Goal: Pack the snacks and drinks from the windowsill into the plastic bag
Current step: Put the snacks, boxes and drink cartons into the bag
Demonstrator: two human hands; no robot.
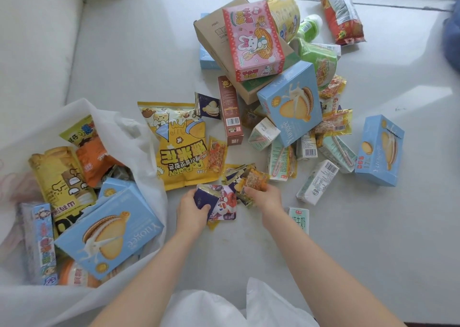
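The windowsill (129,60) is running out of view on every side, and the popcorn bag (179,147) is lying at its middle. Left of the popcorn bag, the plastic bag (139,137) is gaping open, its lower edge cut off by the picture; it is holding a blue box (109,232), a yellow pack (59,177), an orange pack (95,160), a long comic-printed box (39,242) and more things buried underneath that are hard to make out. Up and right of the popcorn bag, a heap is covering a brown carton (216,35), with a pink box (254,40) on top, a second blue box (291,102) leaning below it and a green bottle (308,28) mostly hidden behind. A third blue box (379,150) and milk cartons (317,182) are lying farther right. One carton (300,218) is partly hidden by the right forearm.

Just below the popcorn bag, the left hand (191,209) is curling its fingers round a small dark-blue sachet (206,199), and the right hand (263,197) is gripping an orange sachet (254,179) with bent fingers. More sachets are overlapping between them, their count unclear.
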